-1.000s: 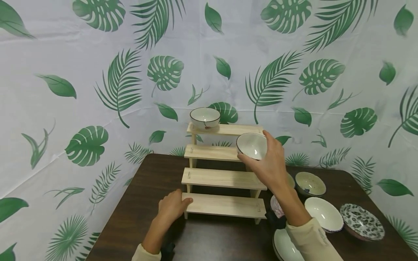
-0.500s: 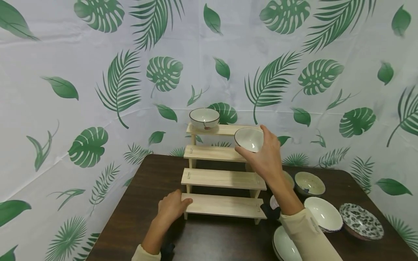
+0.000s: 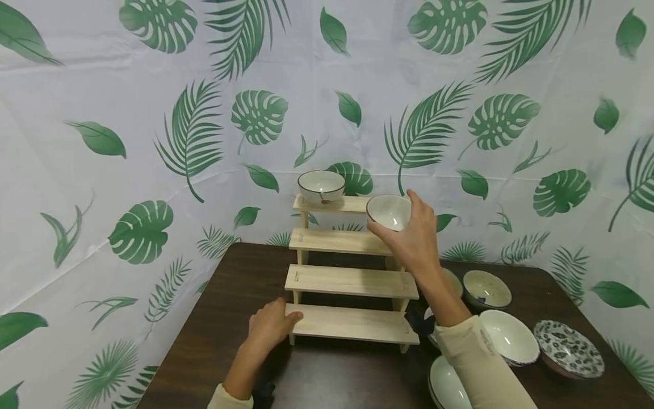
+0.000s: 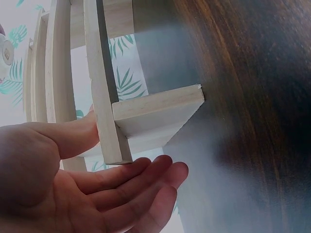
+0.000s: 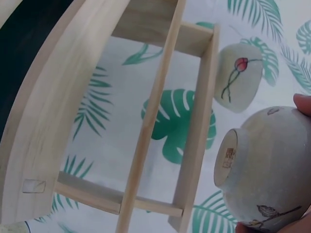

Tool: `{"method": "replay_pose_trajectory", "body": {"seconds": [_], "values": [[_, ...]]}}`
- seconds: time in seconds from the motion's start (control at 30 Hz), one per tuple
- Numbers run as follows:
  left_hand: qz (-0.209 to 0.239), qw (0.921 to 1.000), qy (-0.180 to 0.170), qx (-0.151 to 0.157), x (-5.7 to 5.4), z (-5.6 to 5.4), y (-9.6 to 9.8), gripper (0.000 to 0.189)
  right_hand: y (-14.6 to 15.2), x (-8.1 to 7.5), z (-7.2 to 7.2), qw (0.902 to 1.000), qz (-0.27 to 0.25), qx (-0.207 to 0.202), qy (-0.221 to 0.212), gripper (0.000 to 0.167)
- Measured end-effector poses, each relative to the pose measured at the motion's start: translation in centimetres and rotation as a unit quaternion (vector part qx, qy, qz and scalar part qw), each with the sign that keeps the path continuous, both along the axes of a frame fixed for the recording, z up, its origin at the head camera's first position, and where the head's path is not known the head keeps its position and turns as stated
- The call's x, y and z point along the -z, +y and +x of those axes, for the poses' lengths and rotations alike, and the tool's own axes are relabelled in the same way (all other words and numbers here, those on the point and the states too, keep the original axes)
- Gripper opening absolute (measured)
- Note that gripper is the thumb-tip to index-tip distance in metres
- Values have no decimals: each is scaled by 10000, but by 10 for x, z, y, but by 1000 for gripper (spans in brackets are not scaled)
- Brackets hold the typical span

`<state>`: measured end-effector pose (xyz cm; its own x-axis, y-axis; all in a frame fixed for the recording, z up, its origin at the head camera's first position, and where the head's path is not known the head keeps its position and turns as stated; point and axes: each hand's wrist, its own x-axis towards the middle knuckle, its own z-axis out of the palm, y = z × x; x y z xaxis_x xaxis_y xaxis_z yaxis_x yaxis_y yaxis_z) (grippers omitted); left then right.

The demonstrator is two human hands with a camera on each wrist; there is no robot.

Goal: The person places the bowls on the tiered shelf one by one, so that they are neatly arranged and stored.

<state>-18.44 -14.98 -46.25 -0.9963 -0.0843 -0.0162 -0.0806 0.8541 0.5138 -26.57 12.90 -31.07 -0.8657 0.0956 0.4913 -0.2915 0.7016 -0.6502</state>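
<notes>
My right hand [image 3: 416, 236] holds a white bowl [image 3: 389, 212] with a dark rim, thumb and fingers on opposite sides of it. The bowl is near the right end of the top tier of a wooden four-tier display stand [image 3: 352, 322]. In the right wrist view the held bowl [image 5: 272, 165] shows its foot ring with a stamp and a painted sprig. My left hand [image 3: 271, 326] grips the left end of the lowest tier, its thumb [image 4: 77, 136] on top and fingertips at the board's end. A similar bowl [image 3: 321, 186] with a red flower sits at the top tier's left end.
On the dark table [image 3: 327, 378] right of the stand are several bowls: a speckled one [image 3: 486, 288], a white one [image 3: 508, 336], a black-and-white patterned one [image 3: 569, 348] and white stacked ones [image 3: 448, 383]. A leaf-print cloth [image 3: 327, 85] hangs behind.
My right hand has raised the bowl and moved it slightly left, from in front of the second-highest tier up to the top tier. My left hand stays on the stand.
</notes>
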Motion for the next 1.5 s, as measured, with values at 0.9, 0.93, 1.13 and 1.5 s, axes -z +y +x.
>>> {"method": "replay_pose_trajectory", "body": {"seconds": [0.9,0.93,1.13,1.5], "values": [[-2,10000,-72,-28,2,-5,-2,50,-4,-6,-32,9997,-131,121,-166,105],[6,10000,-76,-31,2,-5,-2,50,-4,-6,-33,9997,-129,133,-163,105],[5,9999,-84,-57,2,-5,-2,50,-4,-5,-40,9996,-147,151,-180,106],[26,9999,-69,-90,2,-6,-1,49,-4,-9,-49,9995,-133,162,-248,106]]}}
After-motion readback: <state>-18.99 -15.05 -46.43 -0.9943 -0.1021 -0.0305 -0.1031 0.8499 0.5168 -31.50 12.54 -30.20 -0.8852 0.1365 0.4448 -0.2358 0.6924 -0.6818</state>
